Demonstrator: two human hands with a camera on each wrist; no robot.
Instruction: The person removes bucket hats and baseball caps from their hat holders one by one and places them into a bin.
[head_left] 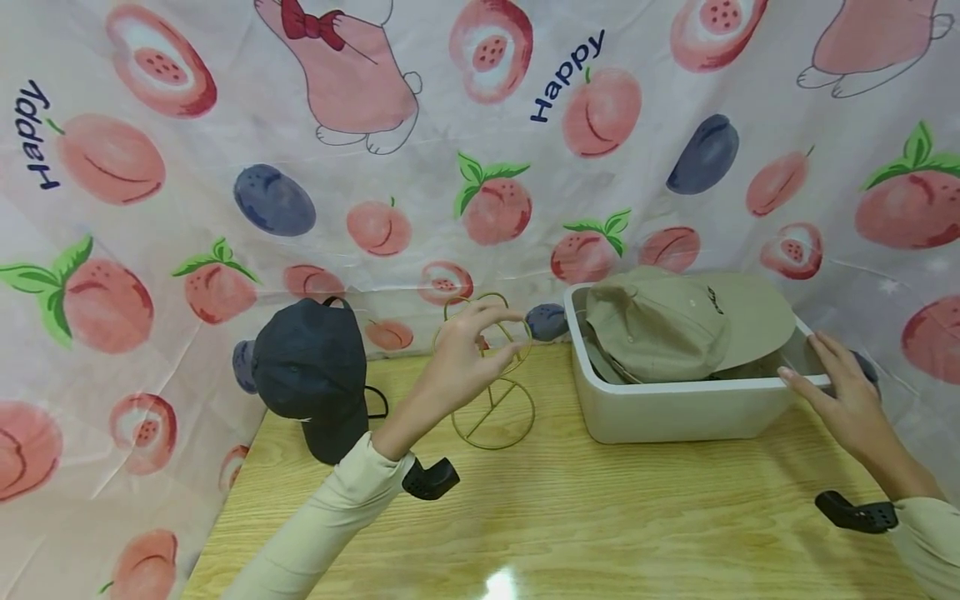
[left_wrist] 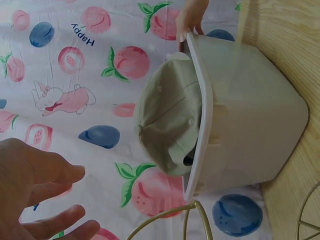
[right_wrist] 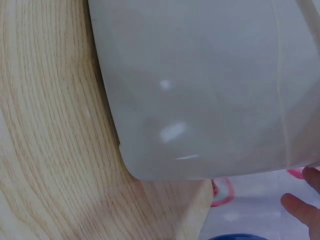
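Observation:
My left hand (head_left: pixel 472 350) is raised in front of a gold wire stand (head_left: pixel 491 412), thumb and fingers bent apart with nothing between them. In the left wrist view its fingers (left_wrist: pixel 55 172) are spread near the stand's gold loop (left_wrist: pixel 197 210). My right hand (head_left: pixel 843 396) holds the right corner of a white storage bin (head_left: pixel 675 414), thumb at the front rim and fingers along the right side. Inside the bin lies a beige baseball cap (head_left: pixel 660 325), its crown above the rim and its brim pointing right. The bin's contents below it are mostly hidden.
A black baseball cap (head_left: pixel 311 358) sits at the left, brim downward, with a thin black wire loop (head_left: pixel 377 402) beside it. Wood-grain table (head_left: pixel 600 517) lies under everything. A peach-print cloth (head_left: pixel 420 192) hangs close behind the bin and stand.

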